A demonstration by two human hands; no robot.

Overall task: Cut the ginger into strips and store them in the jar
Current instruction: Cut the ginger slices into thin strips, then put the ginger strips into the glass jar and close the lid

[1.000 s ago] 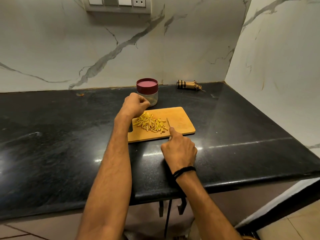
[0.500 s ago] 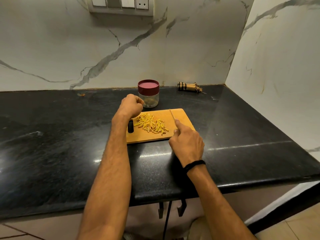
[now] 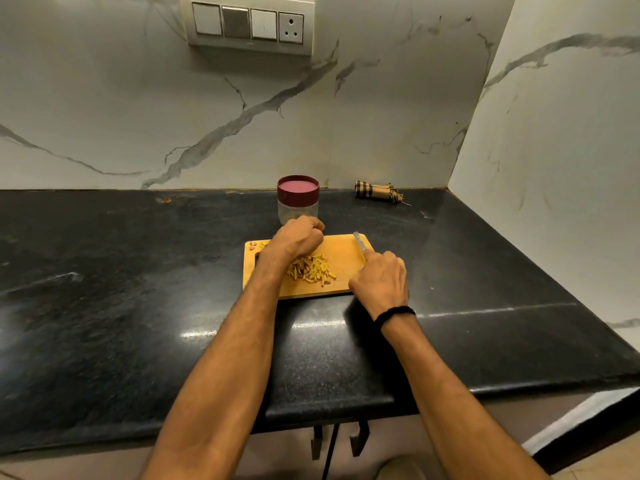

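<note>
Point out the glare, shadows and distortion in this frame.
Head view: dim warm light; white glare streaks on the black countertop just in front of the cutting board; the right hand, gripping the knife, throws a dark shadow beside its wrist; wide-angle lens bows the counter's front edge and tilts the switch panel; ginger strips look soft.

ginger strips (image 3: 311,270) piled on cutting board (image 3: 341,249), right hand (image 3: 381,282) gripping knife (image 3: 360,243), lidded jar (image 3: 298,199) behind
</note>
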